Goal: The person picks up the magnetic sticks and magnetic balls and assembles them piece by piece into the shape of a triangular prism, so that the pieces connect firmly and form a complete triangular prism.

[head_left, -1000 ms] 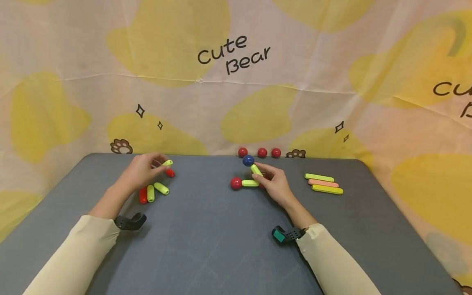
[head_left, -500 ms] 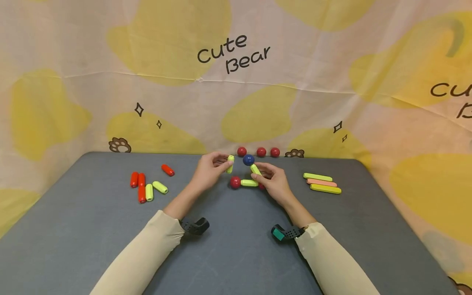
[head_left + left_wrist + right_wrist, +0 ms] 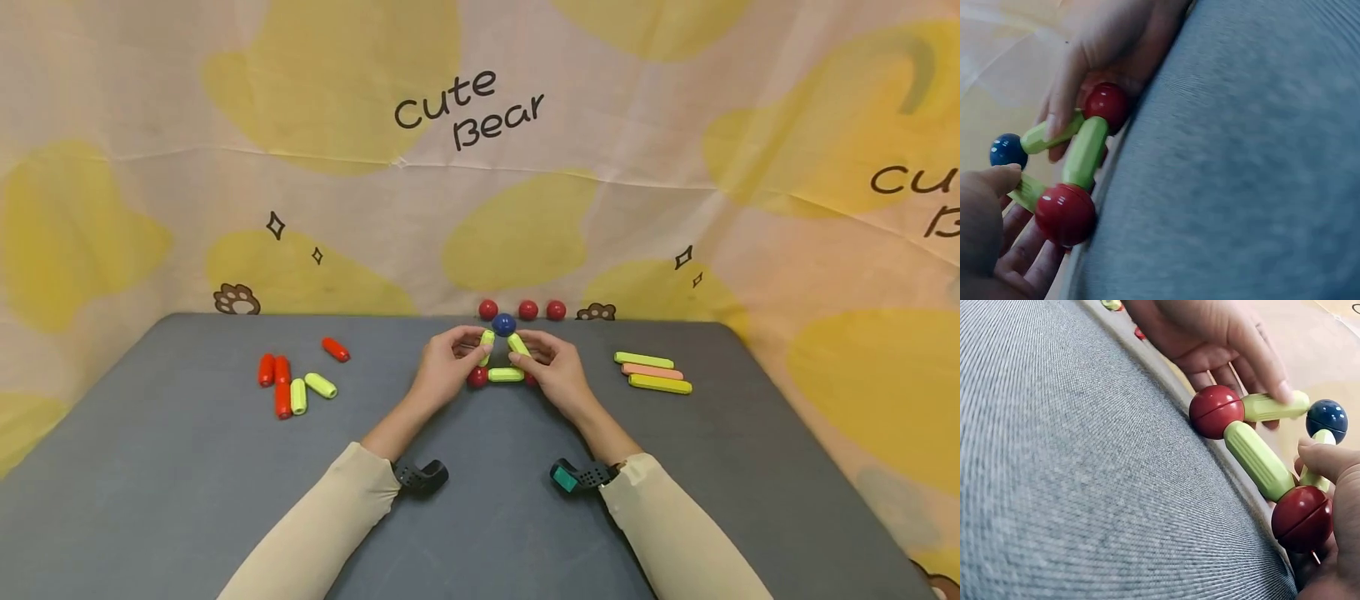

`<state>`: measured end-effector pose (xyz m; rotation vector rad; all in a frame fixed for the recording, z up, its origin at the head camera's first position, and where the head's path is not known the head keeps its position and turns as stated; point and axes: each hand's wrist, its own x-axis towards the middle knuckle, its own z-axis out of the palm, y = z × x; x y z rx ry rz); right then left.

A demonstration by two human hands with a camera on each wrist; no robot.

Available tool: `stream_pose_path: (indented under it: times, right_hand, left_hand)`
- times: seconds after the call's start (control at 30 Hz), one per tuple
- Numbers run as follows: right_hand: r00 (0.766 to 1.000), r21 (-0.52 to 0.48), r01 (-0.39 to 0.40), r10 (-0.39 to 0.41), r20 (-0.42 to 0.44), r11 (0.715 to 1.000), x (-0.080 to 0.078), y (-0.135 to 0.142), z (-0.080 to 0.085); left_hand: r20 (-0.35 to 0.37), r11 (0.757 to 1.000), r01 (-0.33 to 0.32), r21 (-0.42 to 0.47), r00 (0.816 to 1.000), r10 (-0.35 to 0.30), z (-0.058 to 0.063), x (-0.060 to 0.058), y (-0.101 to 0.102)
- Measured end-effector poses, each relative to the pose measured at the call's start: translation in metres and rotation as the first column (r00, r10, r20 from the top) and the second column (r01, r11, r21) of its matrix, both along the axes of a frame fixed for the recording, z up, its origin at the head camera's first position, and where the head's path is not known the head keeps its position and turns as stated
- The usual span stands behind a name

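My left hand (image 3: 452,362) pinches a short light-green rod (image 3: 1266,407) between thumb and fingers. One end of that rod meets a red ball (image 3: 1215,412), and its other end is right beside the blue ball (image 3: 1327,420). My right hand (image 3: 555,368) pinches a second green rod (image 3: 1044,134), which joins the blue ball to another red ball (image 3: 1107,103). A third green rod (image 3: 506,375) runs between the two red balls along the near side. Together the pieces outline a triangle, with the blue ball at the far corner.
Three red balls (image 3: 528,310) line the table's far edge. At left lie several red rods (image 3: 282,387) and two green rods (image 3: 321,385). Longer yellow, pink and green sticks (image 3: 652,372) lie at right. A printed cloth (image 3: 517,217) hangs behind the grey table (image 3: 480,517).
My left hand has picked up a green rod from the left group and carried it right, to the gap between the left red ball and the blue ball. My right hand has stayed in place.
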<state>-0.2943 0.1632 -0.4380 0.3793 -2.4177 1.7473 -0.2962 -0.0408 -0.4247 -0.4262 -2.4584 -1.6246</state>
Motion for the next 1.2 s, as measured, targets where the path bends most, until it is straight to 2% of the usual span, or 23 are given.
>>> stream_pose_path:
  times: [0.23, 0.47, 0.77, 1.0, 1.2]
  right_hand:
    - [1.0, -0.005, -0.025, 0.025, -0.001, 1.0, 0.001, 0.002, 0.0]
    - [1.0, 0.026, -0.019, 0.019, -0.006, 0.999, 0.001, 0.002, 0.0]
    - [0.999, 0.112, -0.019, 0.023, -0.029, 0.994, 0.002, -0.002, -0.001]
    - [0.998, 0.235, -0.023, 0.034, -0.044, 0.972, 0.004, -0.005, -0.003]
    - [0.997, 0.305, -0.027, 0.049, -0.063, 0.952, 0.006, -0.005, -0.003]
  left_hand:
    - [0.002, 1.0, 0.022, -0.002, 1.0, -0.022, -0.008, 0.001, 0.003]
    - [0.013, 0.998, 0.054, -0.041, 0.998, -0.053, -0.01, 0.001, 0.003]
    - [0.012, 0.998, 0.024, -0.062, 1.0, -0.023, -0.011, 0.001, 0.001]
    - [-0.009, 0.992, -0.032, -0.119, 0.999, 0.031, -0.014, 0.001, -0.003]
    - [-0.01, 0.988, -0.05, -0.143, 0.999, 0.049, -0.016, -0.001, -0.004]
